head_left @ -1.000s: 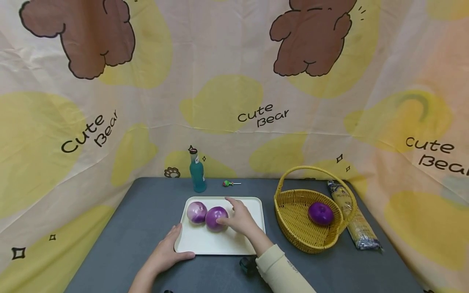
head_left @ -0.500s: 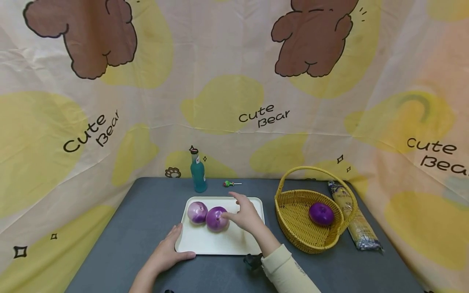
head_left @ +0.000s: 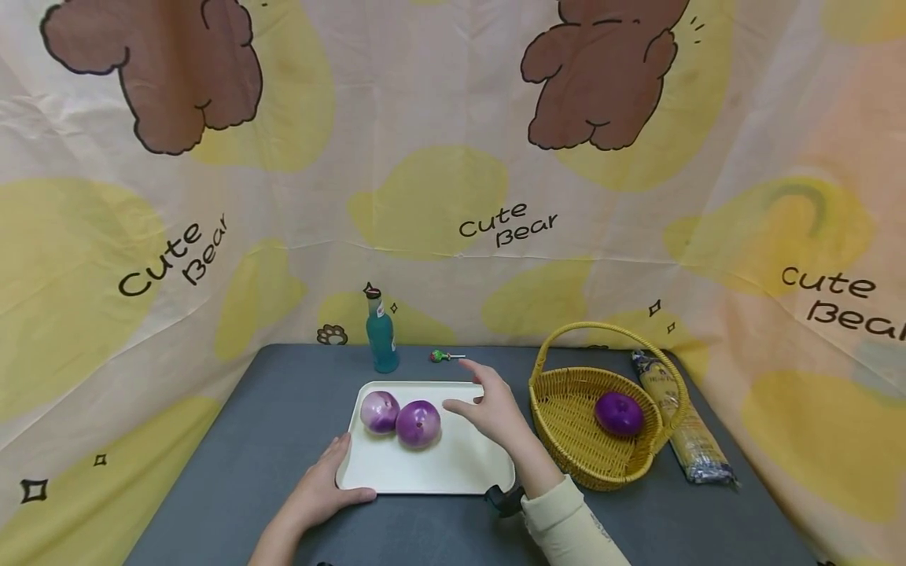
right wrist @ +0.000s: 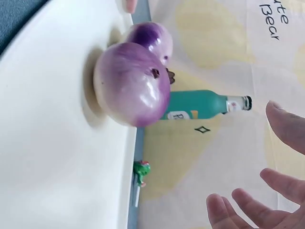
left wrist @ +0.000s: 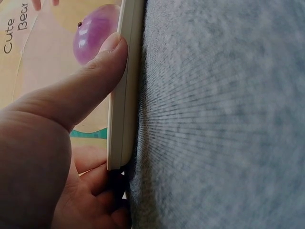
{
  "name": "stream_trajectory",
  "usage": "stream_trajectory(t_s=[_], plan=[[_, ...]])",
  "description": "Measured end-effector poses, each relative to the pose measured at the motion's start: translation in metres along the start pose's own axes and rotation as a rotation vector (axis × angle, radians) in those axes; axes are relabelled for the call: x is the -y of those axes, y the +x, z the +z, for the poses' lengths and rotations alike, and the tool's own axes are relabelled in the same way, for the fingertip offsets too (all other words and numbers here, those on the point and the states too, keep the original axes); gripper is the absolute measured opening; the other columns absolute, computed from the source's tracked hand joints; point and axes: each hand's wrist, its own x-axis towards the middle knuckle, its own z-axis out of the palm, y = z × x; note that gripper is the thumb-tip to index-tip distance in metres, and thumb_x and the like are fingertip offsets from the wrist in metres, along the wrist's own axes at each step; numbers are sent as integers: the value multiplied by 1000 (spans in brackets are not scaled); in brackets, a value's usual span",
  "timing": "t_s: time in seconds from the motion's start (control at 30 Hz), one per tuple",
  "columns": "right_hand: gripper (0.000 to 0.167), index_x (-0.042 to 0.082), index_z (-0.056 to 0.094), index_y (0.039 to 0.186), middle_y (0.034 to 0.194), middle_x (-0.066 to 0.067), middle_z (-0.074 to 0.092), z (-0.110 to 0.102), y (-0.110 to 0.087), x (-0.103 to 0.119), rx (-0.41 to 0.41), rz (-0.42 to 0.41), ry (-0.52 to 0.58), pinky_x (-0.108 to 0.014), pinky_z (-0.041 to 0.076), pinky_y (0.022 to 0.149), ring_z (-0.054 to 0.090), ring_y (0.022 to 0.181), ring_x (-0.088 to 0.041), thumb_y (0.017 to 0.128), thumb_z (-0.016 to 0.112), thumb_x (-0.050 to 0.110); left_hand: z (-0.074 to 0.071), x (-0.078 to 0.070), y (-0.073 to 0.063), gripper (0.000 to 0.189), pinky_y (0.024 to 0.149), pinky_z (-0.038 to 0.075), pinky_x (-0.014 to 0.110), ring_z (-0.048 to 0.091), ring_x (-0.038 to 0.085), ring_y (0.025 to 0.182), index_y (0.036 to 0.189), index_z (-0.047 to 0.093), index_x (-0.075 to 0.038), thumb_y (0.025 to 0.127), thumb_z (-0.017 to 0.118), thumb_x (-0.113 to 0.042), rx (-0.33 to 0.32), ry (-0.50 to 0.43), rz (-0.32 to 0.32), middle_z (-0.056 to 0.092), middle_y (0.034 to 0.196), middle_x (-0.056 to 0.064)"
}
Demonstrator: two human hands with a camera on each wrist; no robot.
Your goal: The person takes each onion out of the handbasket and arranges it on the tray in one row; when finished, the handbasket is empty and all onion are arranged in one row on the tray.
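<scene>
On the white tray (head_left: 460, 464) sit two round, glossy purple-and-white onions, a paler left onion (head_left: 379, 413) and a right onion (head_left: 418, 424), side by side. My left hand (head_left: 320, 481) holds the tray's near left corner, its thumb along the front rim (left wrist: 114, 129) and its fingers at the left side. My right hand (head_left: 495, 409) hovers over the tray's right part, apart from the onions. Its fingers and thumb are spread, with nothing between them, as the right wrist view also shows.
Right of the tray stands a yellow wicker basket (head_left: 555, 428) holding a dark purple round vegetable (head_left: 619, 414). A long printed packet (head_left: 690, 428) lies beyond it. Behind the tray are a teal bottle (head_left: 382, 338) and a lollipop (head_left: 442, 356).
My right hand has drawn back from the right onion, moving right and slightly up with fingers spread. The left hand stays at the tray corner; both onions keep their place.
</scene>
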Motion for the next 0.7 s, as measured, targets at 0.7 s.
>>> stream_trajectory(t_s=[0.7], plan=[[74,16,51,148,150,-12,51,-47,-17,-25,-133,65,-8,-50,55,95,53,132,-36,83,85,30,-1,-3,-2,123,117,25,66,20,48,151,158,25,3,70,86,-58,0,5,7,28,162,27]])
